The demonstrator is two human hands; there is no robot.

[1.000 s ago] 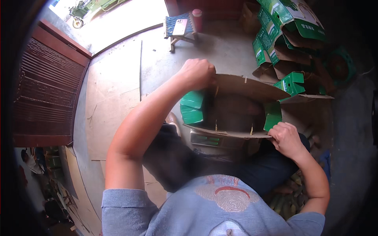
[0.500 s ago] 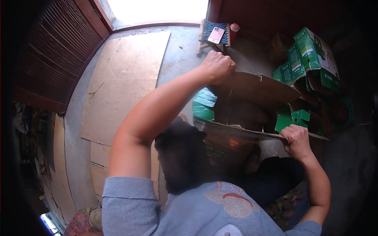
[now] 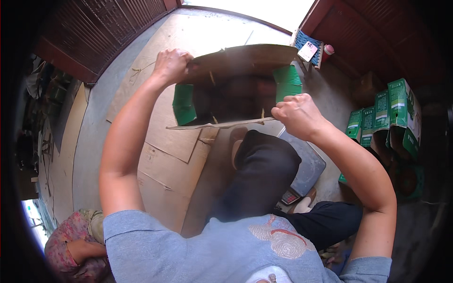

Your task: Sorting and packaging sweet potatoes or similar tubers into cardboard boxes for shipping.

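Holding open box (image 3: pixel 238 75) up past knee (image 3: pixel 273 144) | gripping far flap (image 3: pixel 250 54) with left hand (image 3: pixel 172 66), near flap (image 3: pixel 222 125) with right hand (image 3: pixel 298 115) | imo best to lift evenly and level, avoiding rips

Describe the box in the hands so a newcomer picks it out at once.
Start at the blue-grey shirt along the bottom and look up. Between the left hand and the right hand is a brown cardboard box, green at both ends. Unlike the green boxes grouped at the right, this one is gripped, its dark mouth open.
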